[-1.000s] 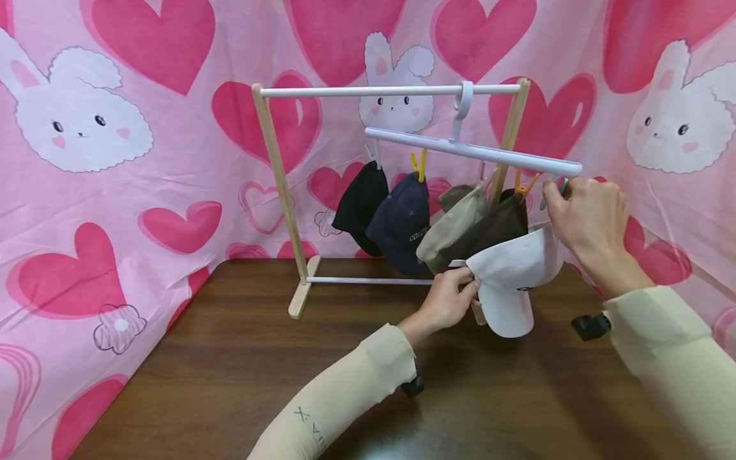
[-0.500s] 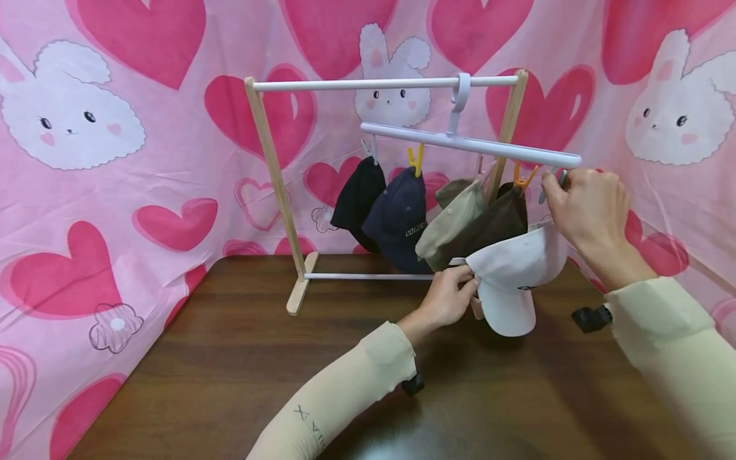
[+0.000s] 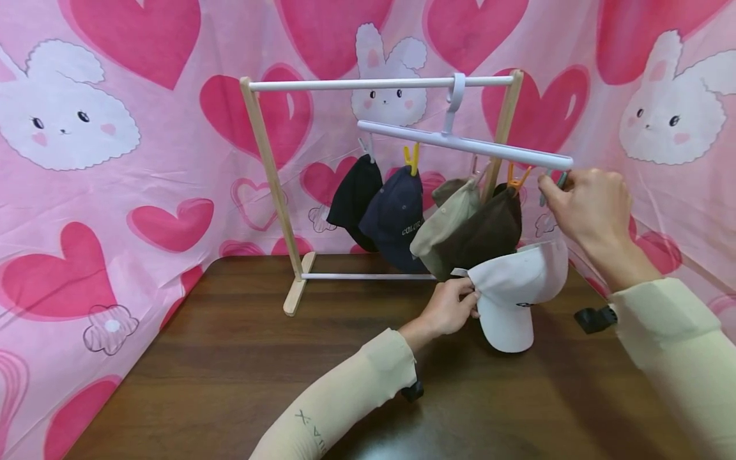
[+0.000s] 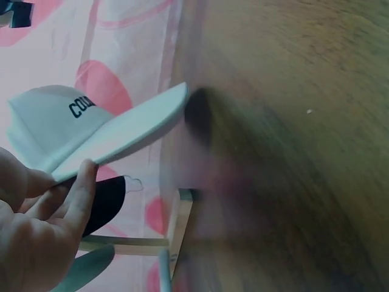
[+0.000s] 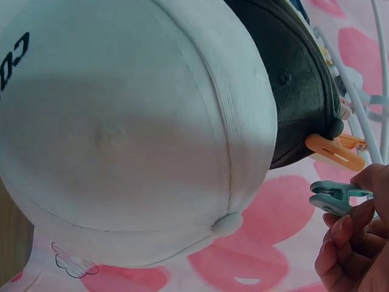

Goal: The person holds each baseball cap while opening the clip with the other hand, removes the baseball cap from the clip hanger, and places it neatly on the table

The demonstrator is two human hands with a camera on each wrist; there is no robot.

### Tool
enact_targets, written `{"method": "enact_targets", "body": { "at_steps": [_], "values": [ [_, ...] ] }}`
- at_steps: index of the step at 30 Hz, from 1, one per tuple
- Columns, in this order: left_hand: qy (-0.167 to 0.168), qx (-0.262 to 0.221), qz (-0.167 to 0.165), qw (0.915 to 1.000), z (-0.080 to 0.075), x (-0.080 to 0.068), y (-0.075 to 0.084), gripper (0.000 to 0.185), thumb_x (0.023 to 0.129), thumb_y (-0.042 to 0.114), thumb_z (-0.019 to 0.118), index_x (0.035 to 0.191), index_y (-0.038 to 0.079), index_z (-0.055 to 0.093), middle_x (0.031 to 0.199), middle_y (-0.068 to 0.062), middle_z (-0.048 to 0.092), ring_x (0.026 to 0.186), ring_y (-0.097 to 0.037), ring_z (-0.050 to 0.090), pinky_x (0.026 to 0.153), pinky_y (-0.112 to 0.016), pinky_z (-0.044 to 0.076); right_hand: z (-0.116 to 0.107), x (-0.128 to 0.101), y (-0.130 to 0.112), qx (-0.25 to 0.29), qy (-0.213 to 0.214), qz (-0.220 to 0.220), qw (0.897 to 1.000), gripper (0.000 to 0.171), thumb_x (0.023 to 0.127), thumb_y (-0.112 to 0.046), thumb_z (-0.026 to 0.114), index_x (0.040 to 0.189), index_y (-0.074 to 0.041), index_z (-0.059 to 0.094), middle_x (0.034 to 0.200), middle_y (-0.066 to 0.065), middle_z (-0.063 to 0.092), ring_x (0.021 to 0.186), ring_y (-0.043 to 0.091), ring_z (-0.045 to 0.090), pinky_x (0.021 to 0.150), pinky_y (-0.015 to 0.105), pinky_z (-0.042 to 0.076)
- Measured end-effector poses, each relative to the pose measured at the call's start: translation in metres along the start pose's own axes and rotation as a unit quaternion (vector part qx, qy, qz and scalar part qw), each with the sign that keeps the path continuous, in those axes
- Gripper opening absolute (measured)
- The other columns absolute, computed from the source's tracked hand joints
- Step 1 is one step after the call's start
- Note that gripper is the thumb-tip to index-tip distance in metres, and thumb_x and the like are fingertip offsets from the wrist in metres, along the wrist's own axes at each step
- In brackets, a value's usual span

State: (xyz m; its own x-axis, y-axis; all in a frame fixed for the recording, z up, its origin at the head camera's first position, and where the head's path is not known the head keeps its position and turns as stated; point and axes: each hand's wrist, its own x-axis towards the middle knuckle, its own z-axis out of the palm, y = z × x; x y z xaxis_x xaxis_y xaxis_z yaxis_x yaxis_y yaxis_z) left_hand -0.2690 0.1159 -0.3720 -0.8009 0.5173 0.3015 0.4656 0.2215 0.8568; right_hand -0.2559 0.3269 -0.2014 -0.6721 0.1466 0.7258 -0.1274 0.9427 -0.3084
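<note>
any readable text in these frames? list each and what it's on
"COLOR", partly readable, last letters unclear: on the navy cap hanging from the hanger.
"COL", then cut off by the brim: black letters on the white cap, which the left hand holds by the brim.
"X V II", roughly, small and unclear: print on the left sleeve.
The other caps show no text.

left forearm (image 3: 345, 402): covered by a cream long stretch-fabric sleeve, ribbed cuff ended at the wrist, small dark lettering printed near 6 o'clock | right forearm (image 3: 673, 345): clad in a matching cream sleeve | small black wrist-mounted camera units (image 3: 592, 318): worn under both cuffs | both hands left bare
</note>
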Motion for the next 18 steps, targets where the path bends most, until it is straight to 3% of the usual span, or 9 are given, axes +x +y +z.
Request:
{"method": "enact_targets", "body": {
  "at_steps": [8, 14, 18],
  "values": [
    [-0.005, -0.043, -0.027, 0.9987, 0.011, 0.0, -0.004, 0.02, 0.105, 0.004, 0.055, 0.119, 0.001, 0.069, 0.108, -0.012, 0.075, 0.081, -0.021, 0.073, 0.074, -0.03, 0.061, -0.005, 0.0, 0.002, 0.003, -0.011, 0.0, 1.0, 0.06, 0.097, -0.045, 0.059, 0.07, 0.007, 0.069, 0.053, 0.015, 0.056, 0.056, 0.034, 0.047, 0.041, 0.039, 0.03],
    [-0.006, -0.053, -0.021, 0.9984, 0.02, -0.001, -0.003, 0.017, 0.104, 0.001, 0.055, 0.113, -0.001, 0.069, 0.102, -0.013, 0.076, 0.074, -0.015, 0.072, 0.069, -0.025, 0.06, -0.007, -0.001, 0.002, -0.003, -0.01, -0.004, 1.0, 0.061, 0.097, -0.046, 0.06, 0.068, 0.006, 0.067, 0.052, 0.014, 0.054, 0.055, 0.033, 0.046, 0.04, 0.039, 0.03],
    [-0.013, -0.086, -0.035, 0.9956, 0.027, -0.002, -0.002, 0.015, 0.103, -0.001, 0.056, 0.11, -0.005, 0.069, 0.098, -0.015, 0.075, 0.073, -0.016, 0.072, 0.071, -0.032, 0.062, -0.008, -0.003, 0.002, -0.004, -0.01, -0.002, 1.0, 0.06, 0.097, -0.046, 0.06, 0.07, 0.007, 0.067, 0.053, 0.015, 0.054, 0.053, 0.033, 0.046, 0.039, 0.038, 0.03]
  ]
}}
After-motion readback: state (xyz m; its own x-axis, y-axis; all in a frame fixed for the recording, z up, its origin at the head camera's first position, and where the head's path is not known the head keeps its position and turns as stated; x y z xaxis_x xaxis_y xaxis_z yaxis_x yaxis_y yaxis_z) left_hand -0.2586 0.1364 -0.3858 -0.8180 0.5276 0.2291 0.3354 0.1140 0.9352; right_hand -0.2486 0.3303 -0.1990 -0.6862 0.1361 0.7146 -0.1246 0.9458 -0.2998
